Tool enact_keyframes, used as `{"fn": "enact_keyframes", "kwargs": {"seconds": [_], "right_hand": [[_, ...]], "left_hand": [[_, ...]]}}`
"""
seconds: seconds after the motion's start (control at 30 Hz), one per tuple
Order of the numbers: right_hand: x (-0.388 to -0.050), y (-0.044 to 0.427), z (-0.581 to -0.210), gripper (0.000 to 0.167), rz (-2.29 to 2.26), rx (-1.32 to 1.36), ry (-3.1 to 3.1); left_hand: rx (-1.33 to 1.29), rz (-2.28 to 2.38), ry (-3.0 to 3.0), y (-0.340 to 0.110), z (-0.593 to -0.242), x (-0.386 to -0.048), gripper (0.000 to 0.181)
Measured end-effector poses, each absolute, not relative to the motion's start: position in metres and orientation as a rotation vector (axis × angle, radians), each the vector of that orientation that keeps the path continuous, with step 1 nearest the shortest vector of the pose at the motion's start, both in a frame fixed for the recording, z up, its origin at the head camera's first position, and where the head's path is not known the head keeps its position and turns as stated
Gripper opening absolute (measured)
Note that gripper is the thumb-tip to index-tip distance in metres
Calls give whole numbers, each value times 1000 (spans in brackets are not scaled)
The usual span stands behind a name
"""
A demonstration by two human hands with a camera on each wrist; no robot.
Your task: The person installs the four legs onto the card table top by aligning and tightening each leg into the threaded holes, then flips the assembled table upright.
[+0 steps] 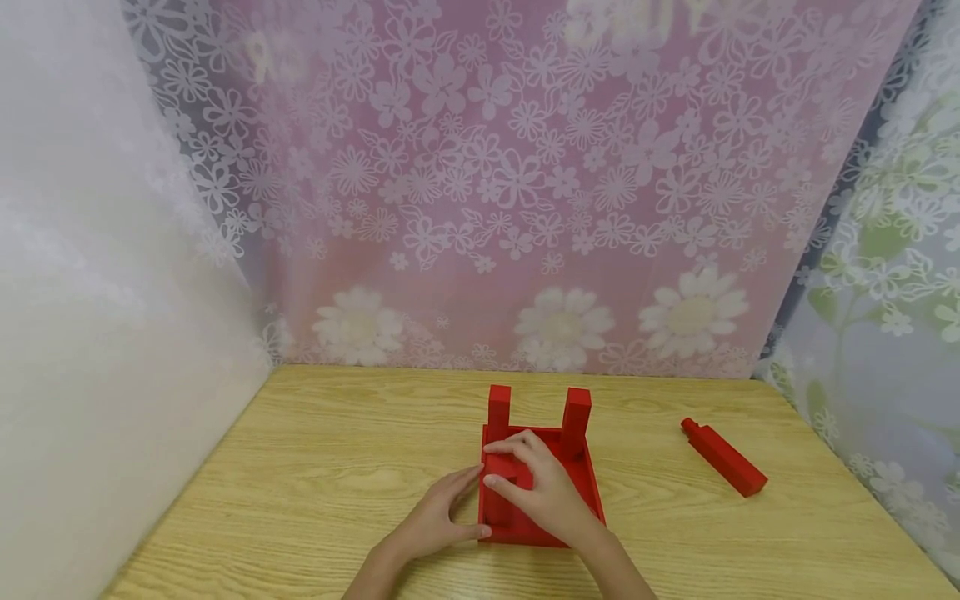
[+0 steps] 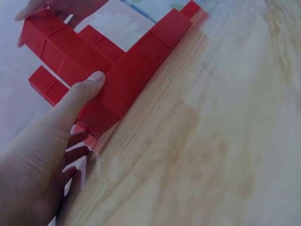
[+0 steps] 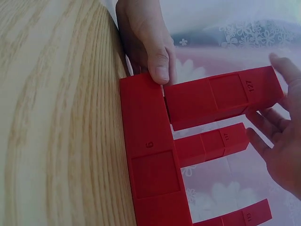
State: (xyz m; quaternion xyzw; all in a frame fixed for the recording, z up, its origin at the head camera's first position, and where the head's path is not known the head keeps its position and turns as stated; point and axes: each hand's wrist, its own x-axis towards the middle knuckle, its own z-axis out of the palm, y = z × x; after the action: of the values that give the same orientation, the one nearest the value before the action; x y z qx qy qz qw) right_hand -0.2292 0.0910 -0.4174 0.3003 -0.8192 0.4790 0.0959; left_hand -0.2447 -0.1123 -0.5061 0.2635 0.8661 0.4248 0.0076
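Observation:
A shallow red square tray-like base (image 1: 540, 537) lies on the table with its raised rim upward. Two square red legs, one at the back left (image 1: 499, 410) and one at the back right (image 1: 576, 417), stand upright in its far corners. My left hand (image 1: 429, 518) grips the base at its near left, thumb at the front corner and fingers along the left side. Beside that thumb rises a third red leg (image 3: 221, 96), marked 127, tilted slightly at its foot. With thumb and fingers about its top end, my right hand (image 1: 551, 496) holds this leg.
A loose red leg (image 1: 723, 458) with a narrow round peg lies to the right on the wooden table (image 1: 337, 442). Flowered pink cloth (image 1: 517, 167) hangs behind the table's far edge. Pale sheets border the left and right sides.

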Motion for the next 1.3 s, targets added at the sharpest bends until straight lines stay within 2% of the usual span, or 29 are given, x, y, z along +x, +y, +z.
{"fn": "enact_keyframes", "kwargs": {"seconds": [0.17,0.33,0.47,0.63,0.9,1.3], "right_hand": [[-231,93,-419,26,1533,1084,-2276],[-225,96,-407,41,1650,1250,-2187],[-219,96,-396,37,1608,1285,-2178],[-222,96,-401,27,1506,1220,-2205],[-231,96,-419,24,1366,975,-2360],[-228,89,-419,34,1217,843,-2383]], "left_hand": [[827,1324,2721,-112,-508,-245,82],[825,1330,2714,-112,-509,-245,83],[822,1324,2714,-112,-508,-245,84],[816,1313,2715,-112,-507,-245,84],[806,1321,2704,-112,-506,-244,83],[805,1325,2703,-112,-504,-243,83]]}}
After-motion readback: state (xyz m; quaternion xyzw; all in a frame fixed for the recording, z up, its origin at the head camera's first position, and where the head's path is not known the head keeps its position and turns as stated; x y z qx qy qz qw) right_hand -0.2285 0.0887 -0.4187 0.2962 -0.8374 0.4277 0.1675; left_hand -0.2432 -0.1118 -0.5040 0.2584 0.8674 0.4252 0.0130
